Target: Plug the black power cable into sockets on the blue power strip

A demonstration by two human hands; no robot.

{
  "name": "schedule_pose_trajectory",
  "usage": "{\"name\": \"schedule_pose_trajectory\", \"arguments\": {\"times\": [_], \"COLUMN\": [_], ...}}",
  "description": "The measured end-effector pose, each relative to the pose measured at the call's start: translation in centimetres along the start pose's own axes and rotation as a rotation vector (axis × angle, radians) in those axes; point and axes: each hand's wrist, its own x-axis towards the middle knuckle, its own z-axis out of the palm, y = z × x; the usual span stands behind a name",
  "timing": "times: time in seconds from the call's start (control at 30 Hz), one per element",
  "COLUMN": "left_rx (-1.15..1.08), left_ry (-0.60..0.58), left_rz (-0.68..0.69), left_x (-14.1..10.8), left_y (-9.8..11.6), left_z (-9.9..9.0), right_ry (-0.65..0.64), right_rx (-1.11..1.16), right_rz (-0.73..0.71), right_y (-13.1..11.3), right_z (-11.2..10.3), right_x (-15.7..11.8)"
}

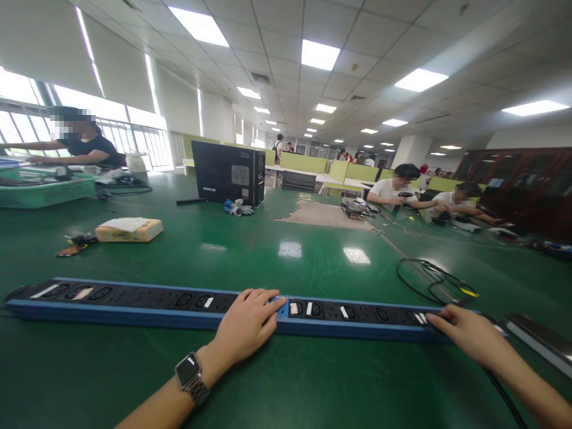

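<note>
A long blue-and-black power strip (147,301) lies flat across the green table in front of me, with rows of black sockets and several white labels. My left hand (250,322) rests across its middle, fingers spread over the sockets, beside a small blue section (282,308). A watch (190,372) is on that wrist. My right hand (469,330) is at the strip's right end, fingers bent and thumb against the edge by two white labels (421,318). Its other fingertips are partly hidden. A dark cable (504,396) runs below my right forearm.
A tissue pack (129,230), keys (74,244), a black computer case (227,173) and gloves (238,207) sit beyond the strip. A coiled black cable (429,280) and dark flat object (540,339) lie right. A green basket (44,193) stands left. Other people sit around.
</note>
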Motion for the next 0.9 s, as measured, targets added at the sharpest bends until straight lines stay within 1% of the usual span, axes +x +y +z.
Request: {"name": "schedule_pose_trajectory", "arguments": {"times": [0.1, 0.23, 0.33, 0.43, 0.63, 0.77, 0.83, 0.9], "left_rx": [0.004, 0.003, 0.003, -0.001, 0.007, 0.010, 0.014, 0.013], "left_ry": [0.001, 0.009, 0.012, 0.013, 0.032, 0.019, 0.008, 0.007], "left_rz": [-0.002, -0.003, -0.002, 0.005, 0.011, 0.013, 0.009, 0.007], "left_x": [0.0, 0.0, -0.1, 0.0, 0.1, 0.2, 0.2, 0.2], "left_y": [0.1, 0.0, 0.0, -0.1, -0.4, -0.4, -0.3, -0.3], "left_z": [0.0, 0.0, 0.1, 0.2, 0.6, 0.6, 0.5, 0.4], "right_ry": [-0.026, 0.014, 0.010, -0.015, -0.001, -0.013, 0.001, 0.034], "right_rx": [0.015, 0.022, 0.078, 0.079, 0.045, 0.054, 0.098, 0.143], "right_rz": [0.021, 0.017, 0.025, 0.030, 0.051, 0.058, 0.047, 0.057], "right_y": [0.1, 0.4, 0.4, 0.6, 1.6, 1.4, 1.2, 1.3], "right_z": [0.1, 0.4, 0.3, -0.2, -1.8, -1.7, -1.7, -2.1], "right_x": [0.2, 0.6, 0.7, 0.7, 0.5, 0.5, 0.8, 1.3]}}
